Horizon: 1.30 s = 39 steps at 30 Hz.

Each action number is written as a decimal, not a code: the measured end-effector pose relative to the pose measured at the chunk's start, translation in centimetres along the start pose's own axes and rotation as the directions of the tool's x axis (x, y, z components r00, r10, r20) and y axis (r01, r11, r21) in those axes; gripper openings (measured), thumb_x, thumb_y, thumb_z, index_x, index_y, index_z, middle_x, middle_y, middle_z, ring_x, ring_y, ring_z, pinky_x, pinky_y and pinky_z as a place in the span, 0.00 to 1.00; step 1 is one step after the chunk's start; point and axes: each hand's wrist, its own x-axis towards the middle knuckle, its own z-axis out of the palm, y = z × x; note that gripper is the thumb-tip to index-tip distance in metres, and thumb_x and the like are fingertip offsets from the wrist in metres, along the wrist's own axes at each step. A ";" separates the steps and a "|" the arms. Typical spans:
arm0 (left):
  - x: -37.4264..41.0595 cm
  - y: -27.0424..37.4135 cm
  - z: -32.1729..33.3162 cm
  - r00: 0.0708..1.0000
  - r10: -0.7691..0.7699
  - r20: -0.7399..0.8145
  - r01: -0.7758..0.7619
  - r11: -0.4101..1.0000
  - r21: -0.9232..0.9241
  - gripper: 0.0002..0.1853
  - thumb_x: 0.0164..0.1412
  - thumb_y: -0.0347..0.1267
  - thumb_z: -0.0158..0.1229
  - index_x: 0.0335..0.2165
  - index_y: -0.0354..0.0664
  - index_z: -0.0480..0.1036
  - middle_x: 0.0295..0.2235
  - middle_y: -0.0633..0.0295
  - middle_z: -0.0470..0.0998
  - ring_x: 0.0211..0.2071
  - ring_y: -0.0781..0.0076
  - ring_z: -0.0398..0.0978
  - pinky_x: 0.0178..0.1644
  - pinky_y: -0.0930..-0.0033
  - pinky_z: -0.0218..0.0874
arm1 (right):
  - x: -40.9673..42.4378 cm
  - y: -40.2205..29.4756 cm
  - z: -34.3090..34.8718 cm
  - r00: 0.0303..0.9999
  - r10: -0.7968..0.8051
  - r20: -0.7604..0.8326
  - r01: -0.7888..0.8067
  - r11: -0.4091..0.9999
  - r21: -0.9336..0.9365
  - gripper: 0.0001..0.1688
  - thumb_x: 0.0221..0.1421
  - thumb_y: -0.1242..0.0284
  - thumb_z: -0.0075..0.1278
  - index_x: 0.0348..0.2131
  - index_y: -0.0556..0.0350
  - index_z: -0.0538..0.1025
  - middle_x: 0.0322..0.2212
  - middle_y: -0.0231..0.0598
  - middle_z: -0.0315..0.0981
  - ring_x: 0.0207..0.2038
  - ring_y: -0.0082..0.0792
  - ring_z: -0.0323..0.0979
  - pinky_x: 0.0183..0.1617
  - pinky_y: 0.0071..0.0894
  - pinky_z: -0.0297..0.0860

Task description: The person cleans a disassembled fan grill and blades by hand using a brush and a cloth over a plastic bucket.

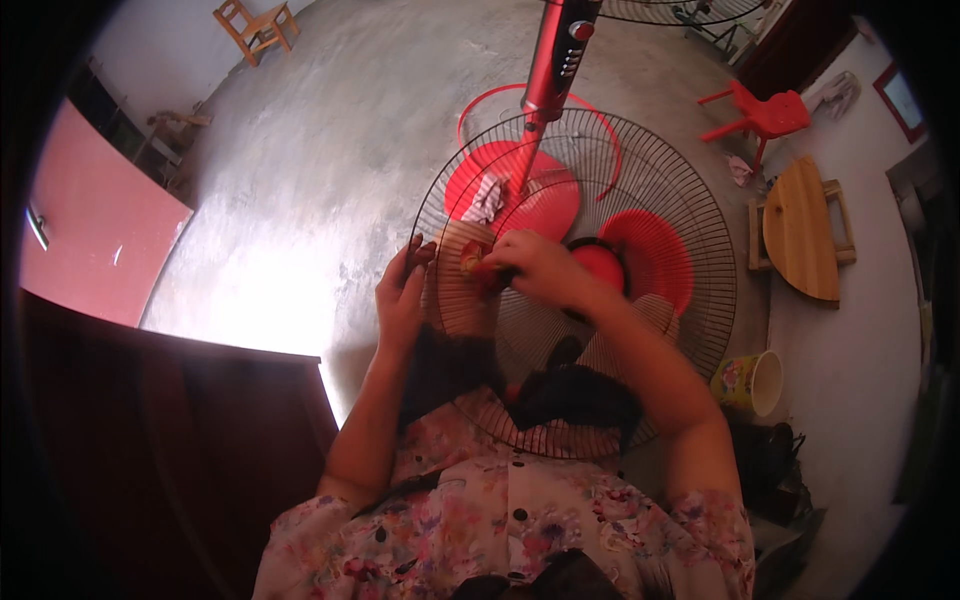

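Note:
A round black wire fan grille point(697, 217) lies over my lap, tilted. My left hand point(405, 281) grips its left rim. My right hand point(536, 270) is closed on a small red and yellowish item point(472, 259), perhaps a cloth or brush, held against the wires; its exact kind cannot be told. Near the grille's middle is a red centre disc point(600, 266), partly behind my right forearm. Beyond it stands a red fan pole point(536, 120) with a black control panel point(566, 49). A crumpled striped cloth point(486, 199) lies on the red round fan base point(551, 184).
A thin red ring point(616, 142) is around the pole's foot. To the right are a red plastic stool point(772, 112), a wooden folding table point(802, 232) and a patterned bin point(739, 382). A wooden chair point(262, 30) stands far left, dark furniture point(187, 420) near left.

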 end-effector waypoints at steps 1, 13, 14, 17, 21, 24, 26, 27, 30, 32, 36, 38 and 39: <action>-0.1 -0.1 0.0 1.000 0.007 0.001 -0.007 1.000 0.007 0.22 0.62 0.22 0.46 0.55 0.27 0.62 0.44 0.55 0.75 0.50 0.67 0.70 0.57 0.67 0.58 | 0.0 0.6 -0.4 0.996 -0.069 0.063 0.061 0.991 0.121 0.18 0.39 0.82 0.52 0.36 0.51 0.77 0.34 0.39 0.72 0.41 0.47 0.69 0.46 0.43 0.67; 0.2 -0.2 0.4 0.999 -0.026 -0.025 0.026 1.000 -0.006 0.22 0.61 0.20 0.46 0.55 0.28 0.63 0.43 0.57 0.75 0.47 0.72 0.71 0.56 0.69 0.59 | -5.8 -6.3 5.7 0.997 0.022 -0.075 -0.033 0.988 -0.152 0.26 0.34 0.80 0.53 0.40 0.53 0.74 0.41 0.41 0.69 0.45 0.47 0.68 0.47 0.41 0.66; 0.2 -0.2 0.5 0.999 -0.013 -0.034 0.013 1.000 -0.004 0.22 0.61 0.20 0.46 0.55 0.28 0.63 0.44 0.56 0.75 0.48 0.71 0.71 0.56 0.69 0.59 | -7.0 -7.0 4.9 1.000 0.021 0.005 -0.021 0.993 -0.114 0.27 0.33 0.80 0.54 0.41 0.53 0.74 0.42 0.42 0.69 0.45 0.47 0.67 0.47 0.41 0.66; 0.0 0.0 0.7 0.999 -0.012 -0.045 0.011 1.000 -0.012 0.22 0.62 0.20 0.45 0.55 0.28 0.63 0.45 0.54 0.75 0.49 0.70 0.71 0.57 0.68 0.59 | -10.7 -6.3 2.4 0.996 0.037 0.079 -0.027 0.992 -0.124 0.27 0.33 0.80 0.56 0.40 0.50 0.76 0.41 0.41 0.70 0.43 0.46 0.69 0.46 0.40 0.66; 0.3 -0.4 0.4 0.999 0.002 -0.041 -0.003 1.000 -0.022 0.22 0.62 0.20 0.44 0.55 0.27 0.62 0.47 0.50 0.74 0.51 0.66 0.70 0.58 0.67 0.58 | -15.3 -3.7 -3.9 0.976 0.216 0.015 -0.204 0.942 -0.268 0.21 0.35 0.80 0.56 0.35 0.49 0.77 0.35 0.39 0.72 0.39 0.45 0.70 0.42 0.40 0.68; 0.3 -0.6 0.6 0.999 -0.027 -0.047 0.025 0.999 -0.026 0.22 0.62 0.21 0.44 0.54 0.26 0.63 0.48 0.49 0.74 0.51 0.66 0.70 0.58 0.67 0.58 | -19.3 -1.8 -6.0 0.849 0.348 -0.398 -0.514 0.719 -0.468 0.18 0.36 0.81 0.53 0.33 0.49 0.76 0.30 0.39 0.71 0.37 0.45 0.70 0.40 0.43 0.67; 0.6 -0.8 0.7 0.999 -0.029 -0.037 0.028 0.999 -0.036 0.21 0.62 0.21 0.45 0.54 0.26 0.63 0.47 0.50 0.75 0.50 0.67 0.71 0.57 0.68 0.58 | -20.8 -1.4 -5.1 0.617 0.434 -0.657 -0.760 0.545 -0.354 0.18 0.36 0.82 0.52 0.32 0.48 0.76 0.29 0.38 0.71 0.36 0.44 0.70 0.40 0.43 0.66; 0.7 -0.7 0.6 0.999 -0.031 -0.036 0.030 0.999 -0.035 0.21 0.62 0.21 0.45 0.54 0.26 0.63 0.46 0.51 0.75 0.50 0.67 0.71 0.57 0.68 0.58 | -20.1 -2.4 -4.2 0.716 0.399 -0.573 -0.671 0.621 -0.406 0.19 0.35 0.83 0.51 0.32 0.48 0.76 0.29 0.39 0.71 0.36 0.45 0.70 0.40 0.43 0.66; 1.0 -0.8 0.0 0.999 -0.035 -0.018 0.035 0.999 -0.020 0.21 0.62 0.21 0.45 0.54 0.26 0.63 0.45 0.51 0.75 0.49 0.68 0.71 0.56 0.69 0.59 | -17.9 -7.0 0.8 0.871 0.365 -0.330 -0.461 0.839 -0.288 0.22 0.32 0.84 0.51 0.33 0.47 0.76 0.31 0.38 0.70 0.38 0.45 0.69 0.41 0.41 0.66; 0.9 -0.3 0.2 0.999 -0.037 -0.026 0.037 0.999 0.018 0.21 0.62 0.20 0.45 0.53 0.24 0.63 0.45 0.50 0.75 0.49 0.67 0.72 0.56 0.69 0.60 | -17.1 -9.2 2.3 0.913 0.375 -0.159 -0.394 0.911 -0.117 0.20 0.34 0.81 0.53 0.34 0.50 0.75 0.33 0.39 0.69 0.38 0.46 0.69 0.42 0.40 0.67; 0.8 0.2 -0.1 0.999 -0.029 -0.016 0.029 0.999 0.034 0.22 0.62 0.21 0.45 0.55 0.29 0.63 0.46 0.49 0.74 0.49 0.64 0.71 0.57 0.64 0.61 | -17.4 -9.0 1.8 0.757 0.653 -0.019 -0.586 0.690 0.425 0.23 0.42 0.78 0.55 0.43 0.57 0.74 0.34 0.37 0.71 0.36 0.36 0.73 0.40 0.30 0.69; 0.5 2.2 0.8 1.000 0.030 -0.006 -0.030 0.999 0.043 0.22 0.62 0.20 0.45 0.55 0.29 0.63 0.47 0.48 0.74 0.49 0.63 0.71 0.57 0.63 0.61 | -17.6 -9.1 0.4 0.614 0.786 -0.078 -0.609 0.534 0.587 0.22 0.46 0.77 0.55 0.44 0.60 0.73 0.36 0.36 0.73 0.37 0.31 0.73 0.41 0.27 0.69; 0.3 3.6 1.3 0.998 0.061 -0.006 -0.061 0.997 0.050 0.22 0.61 0.20 0.45 0.55 0.29 0.63 0.47 0.48 0.73 0.49 0.63 0.71 0.56 0.63 0.61 | -17.7 -9.1 -0.2 0.536 0.839 -0.089 -0.595 0.451 0.665 0.22 0.48 0.76 0.55 0.45 0.62 0.73 0.37 0.35 0.75 0.38 0.29 0.74 0.42 0.26 0.69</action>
